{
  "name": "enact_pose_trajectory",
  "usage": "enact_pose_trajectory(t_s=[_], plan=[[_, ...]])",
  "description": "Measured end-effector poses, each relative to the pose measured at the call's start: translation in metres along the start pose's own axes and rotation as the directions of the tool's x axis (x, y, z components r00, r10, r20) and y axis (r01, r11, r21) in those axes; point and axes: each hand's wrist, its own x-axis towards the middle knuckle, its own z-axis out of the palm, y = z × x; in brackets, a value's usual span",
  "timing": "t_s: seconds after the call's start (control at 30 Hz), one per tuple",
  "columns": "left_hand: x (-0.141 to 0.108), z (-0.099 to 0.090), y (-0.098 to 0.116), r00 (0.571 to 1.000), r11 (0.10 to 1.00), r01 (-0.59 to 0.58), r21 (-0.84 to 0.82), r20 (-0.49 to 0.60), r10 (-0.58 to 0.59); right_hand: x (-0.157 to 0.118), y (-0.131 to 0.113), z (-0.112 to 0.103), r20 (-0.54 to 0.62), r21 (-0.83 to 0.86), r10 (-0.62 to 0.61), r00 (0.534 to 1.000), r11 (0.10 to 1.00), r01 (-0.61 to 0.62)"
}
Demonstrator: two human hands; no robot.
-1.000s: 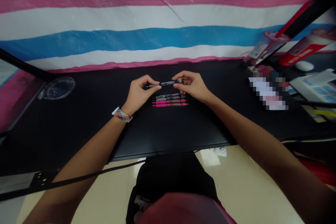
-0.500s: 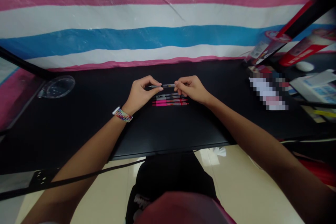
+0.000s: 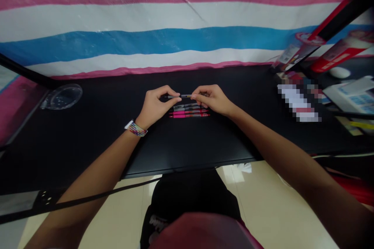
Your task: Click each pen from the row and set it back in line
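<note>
A dark, partly clear pen (image 3: 186, 96) lies level between my two hands, just beyond a row of other pens. My left hand (image 3: 159, 102) pinches its left end between thumb and fingertips. At the other end, the fingers of my right hand (image 3: 210, 99) are closed on the pen and hide its tip. Nearer to me, dark pens (image 3: 187, 106) lie side by side on the black table (image 3: 187, 140). Below them are pink-and-red pens (image 3: 189, 115), parallel to the rest. My right fingers cover part of the dark pens' right ends.
A clear round plastic lid (image 3: 66, 96) lies at the far left. To the right stand a clear cup (image 3: 292, 52) and a red-and-white container (image 3: 336, 58), with a white mouse-like object (image 3: 339, 72) and papers (image 3: 356, 95) nearby. A striped sheet (image 3: 163, 41) hangs behind the table.
My right fingers have shifted slightly left along the pen. My left hand keeps its pinch, and the pens on the table stay in place.
</note>
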Motion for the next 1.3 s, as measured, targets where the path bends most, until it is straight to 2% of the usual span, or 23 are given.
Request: enact_pose_trajectory(t_s=[0.07, 0.13, 0.27, 0.5, 0.63, 0.8, 0.97, 1.2, 1.3], plan=[[0.000, 0.000, 0.002, 1.000, 1.000, 0.000, -0.002, -0.011, 0.000, 0.001, -0.001, 0.002, 0.000, 0.053, 0.004, 1.000, 0.999, -0.004], [0.000, 0.000, 0.003, 0.999, 0.999, 0.021, -0.033, -0.027, -0.021, 0.003, -0.002, 0.003, 0.002, 0.187, 0.029, 1.000, 0.982, -0.029], [0.003, -0.001, 0.007, 0.995, 0.990, 0.086, -0.111, -0.044, -0.092, 0.008, -0.003, 0.001, 0.068, 0.507, 0.138, 0.988, 0.848, -0.153], [0.005, -0.002, 0.012, 0.991, 0.983, 0.107, -0.150, -0.059, -0.117, 0.011, 0.000, 0.000, 0.108, 0.696, 0.239, 0.965, 0.675, -0.245], [0.006, -0.001, 0.013, 0.992, 0.978, 0.092, -0.189, -0.067, -0.106, 0.010, 0.001, 0.002, 0.121, 0.758, 0.256, 0.959, 0.600, -0.256], [0.006, 0.000, 0.010, 0.991, 0.971, 0.096, -0.217, -0.074, -0.114, 0.007, -0.005, 0.003, 0.158, 0.804, 0.214, 0.964, 0.539, -0.251], [0.006, 0.002, 0.008, 0.991, 0.973, 0.092, -0.213, -0.074, -0.110, 0.009, -0.004, 0.007, 0.122, 0.846, 0.247, 0.961, 0.481, -0.231], [0.007, 0.002, 0.005, 0.992, 0.970, 0.082, -0.229, -0.074, -0.102, 0.009, -0.006, 0.009, 0.065, 0.791, 0.271, 0.960, 0.573, -0.215], [0.006, 0.002, 0.006, 0.992, 0.969, 0.092, -0.227, -0.067, -0.110, 0.010, -0.004, 0.009, 0.050, 0.803, 0.257, 0.965, 0.564, -0.192]])
